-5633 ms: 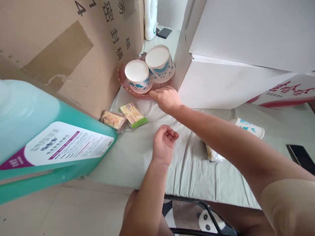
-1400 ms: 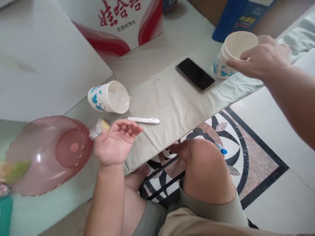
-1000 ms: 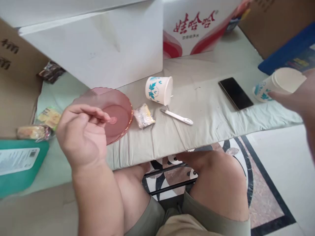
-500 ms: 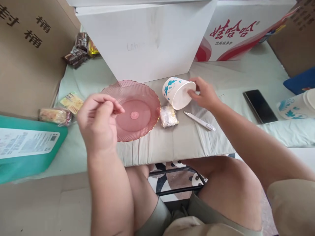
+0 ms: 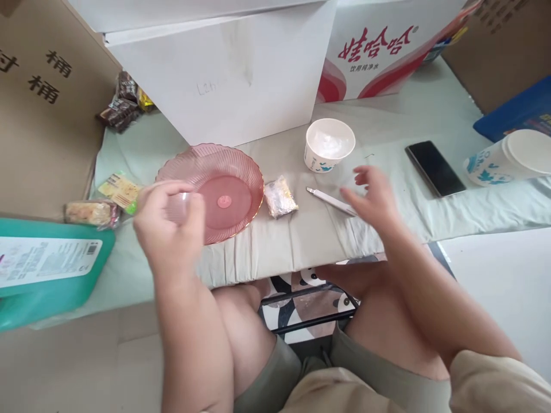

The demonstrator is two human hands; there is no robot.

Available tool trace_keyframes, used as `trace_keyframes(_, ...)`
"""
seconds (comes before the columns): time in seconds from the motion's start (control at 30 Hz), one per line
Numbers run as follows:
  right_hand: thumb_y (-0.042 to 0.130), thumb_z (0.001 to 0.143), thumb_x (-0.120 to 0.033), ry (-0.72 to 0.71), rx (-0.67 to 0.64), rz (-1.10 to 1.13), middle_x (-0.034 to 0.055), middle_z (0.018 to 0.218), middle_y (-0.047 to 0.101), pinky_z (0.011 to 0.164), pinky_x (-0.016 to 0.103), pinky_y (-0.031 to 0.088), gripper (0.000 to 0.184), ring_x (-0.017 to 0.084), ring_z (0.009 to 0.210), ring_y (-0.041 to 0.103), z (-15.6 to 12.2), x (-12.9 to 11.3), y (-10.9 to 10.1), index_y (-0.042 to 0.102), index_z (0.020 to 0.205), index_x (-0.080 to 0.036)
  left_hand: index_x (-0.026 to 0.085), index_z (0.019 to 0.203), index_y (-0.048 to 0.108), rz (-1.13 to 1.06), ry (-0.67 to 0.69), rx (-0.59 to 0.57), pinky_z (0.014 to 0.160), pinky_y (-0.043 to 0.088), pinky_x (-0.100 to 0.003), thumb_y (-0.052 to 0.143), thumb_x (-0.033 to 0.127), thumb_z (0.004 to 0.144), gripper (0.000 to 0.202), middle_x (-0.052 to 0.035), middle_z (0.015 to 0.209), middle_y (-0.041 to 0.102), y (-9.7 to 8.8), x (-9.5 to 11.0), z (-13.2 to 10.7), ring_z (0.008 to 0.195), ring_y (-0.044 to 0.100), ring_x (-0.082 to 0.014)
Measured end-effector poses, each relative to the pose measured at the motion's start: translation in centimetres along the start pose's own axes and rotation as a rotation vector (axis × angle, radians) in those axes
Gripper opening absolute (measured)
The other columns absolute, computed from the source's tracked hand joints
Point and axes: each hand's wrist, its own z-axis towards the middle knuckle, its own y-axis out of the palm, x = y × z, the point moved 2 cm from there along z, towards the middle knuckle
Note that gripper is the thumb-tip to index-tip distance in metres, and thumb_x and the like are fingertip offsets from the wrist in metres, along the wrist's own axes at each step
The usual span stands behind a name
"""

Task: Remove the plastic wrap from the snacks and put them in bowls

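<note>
A white paper cup (image 5: 323, 165) with blue leaf prints stands upright near the white box, something whitish and shiny inside it. My right hand (image 5: 373, 199) is apart from it, fingers spread and empty, over the handle end of a slim white utility knife (image 5: 329, 199). To the knife's left lies a small wrapped packet (image 5: 280, 197) in shiny clear film. My left hand (image 5: 170, 229) hovers over the near left rim of a pink ribbed plate (image 5: 241, 209); its fingers curl, with a gap to the thumb and no object clearly visible there.
Behind stand a white box (image 5: 241, 74) and a red-and-white carton (image 5: 370, 57). On the right are a phone (image 5: 434, 168) and stacked paper cups (image 5: 491, 163). Wrapped snacks (image 5: 92, 213) and a green container (image 5: 51, 298) sit at the left. The cloth-covered table (image 5: 275, 252) ends before my knees.
My right hand has let go of the paper cup, which now stands upright instead of tilted, and has drawn back toward me. My left thumb has moved away from the fingers. The view has shifted.
</note>
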Motion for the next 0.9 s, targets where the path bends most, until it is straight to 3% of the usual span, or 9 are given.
trace_keyframes(0.07,0.07,0.082,-0.044,-0.079,-0.109,-0.189,0.0152,0.116,0.068,0.097,0.057,0.053,0.039,0.038,0.113,0.064,-2.4,-0.3,1.4,0.067,0.114,-0.022,0.02,0.09,0.072,0.022,0.323,-0.186,0.089,0.052,-0.033,0.068,0.019,0.084,0.008,-0.0009,0.092,0.073,2.4,2.7,-2.4,0.092,0.067,-0.0176)
trace_keyframes(0.13,0.064,0.089,-0.041,-0.145,-0.139,-0.287,0.0168,0.118,0.069,0.099,0.055,0.05,0.028,0.038,0.115,0.062,-3.6,-0.5,2.5,0.07,0.107,-0.021,0.021,0.101,0.072,0.07,0.36,-0.452,0.096,0.057,-0.036,0.063,0.018,0.089,0.015,-0.0034,0.102,0.076,5.9,4.0,-4.8,0.1,0.072,-0.0201)
trace_keyframes(0.23,0.056,0.095,-0.037,-0.217,-0.099,-0.276,0.0154,0.109,0.072,0.094,0.049,0.05,0.022,0.034,0.105,0.063,-3.8,-0.8,3.2,0.07,0.103,-0.021,0.015,0.127,0.068,0.29,0.335,-0.631,0.118,0.05,-0.047,0.064,0.014,0.089,0.038,-0.0155,0.135,0.07,10.1,3.6,-7.0,0.137,0.062,-0.0315)
trace_keyframes(0.3,0.054,0.096,-0.037,-0.241,-0.065,-0.209,0.0139,0.103,0.072,0.089,0.046,0.05,0.023,0.032,0.099,0.064,-3.7,-0.8,3.2,0.067,0.105,-0.021,0.015,0.139,0.062,0.383,0.36,-0.689,0.128,0.038,-0.054,0.064,0.012,0.09,0.05,-0.0173,0.147,0.064,11.6,2.7,-7.4,0.151,0.05,-0.0349)
trace_keyframes(0.4,0.052,0.096,-0.039,-0.24,-0.046,-0.077,0.0107,0.096,0.071,0.083,0.042,0.051,0.021,0.027,0.09,0.064,-3.7,-0.7,2.9,0.063,0.103,-0.022,0.019,0.152,0.054,0.467,0.38,-0.674,0.133,0.024,-0.064,0.065,0.009,0.088,0.065,-0.0168,0.162,0.052,12.2,1.8,-7.2,0.16,0.036,-0.0382)
trace_keyframes(0.47,0.053,0.095,-0.04,-0.219,-0.04,-0.009,0.0092,0.094,0.07,0.08,0.04,0.051,0.02,0.025,0.085,0.064,-3.7,-0.7,2.7,0.062,0.101,-0.023,0.02,0.155,0.052,0.521,0.344,-0.645,0.132,0.024,-0.066,0.062,0.005,0.087,0.07,-0.0183,0.167,0.045,12.3,1.5,-7.1,0.162,0.032,-0.0394)
trace_keyframes(0.7,0.057,0.093,-0.041,-0.15,0.006,0.133,0.0065,0.092,0.07,0.074,0.037,0.051,0.018,0.023,0.082,0.063,-4.2,-1.0,1.4,0.06,0.099,-0.024,0.019,0.133,0.069,0.559,0.297,-0.529,0.126,0.039,-0.061,0.052,0.001,0.09,0.05,-0.0189,0.153,0.062,13.6,0.0,-7.7,0.146,0.056,-0.0351)
trace_keyframes(0.8,0.057,0.096,-0.044,-0.049,-0.024,0.345,0.0036,0.084,0.067,0.071,0.035,0.049,0.019,0.02,0.076,0.062,-4.3,-1.4,1.2,0.057,0.096,-0.025,0.017,0.127,0.071,0.475,0.392,-0.484,0.12,0.046,-0.056,0.053,0.003,0.087,0.046,-0.0178,0.143,0.069,13.7,-0.2,-7.4,0.137,0.063,-0.0335)
trace_keyframes(0.9,0.057,0.097,-0.052,0.197,-0.136,0.739,-0.0004,0.077,0.06,0.053,0.028,0.04,0.029,0.014,0.061,0.054,-4.3,-1.8,1.9,0.051,0.089,-0.025,0.017,0.129,0.069,0.278,0.59,-0.507,0.117,0.049,-0.048,0.051,0.005,0.088,0.045,-0.0147,0.14,0.071,13.5,0.5,-7.5,0.134,0.066,-0.028)
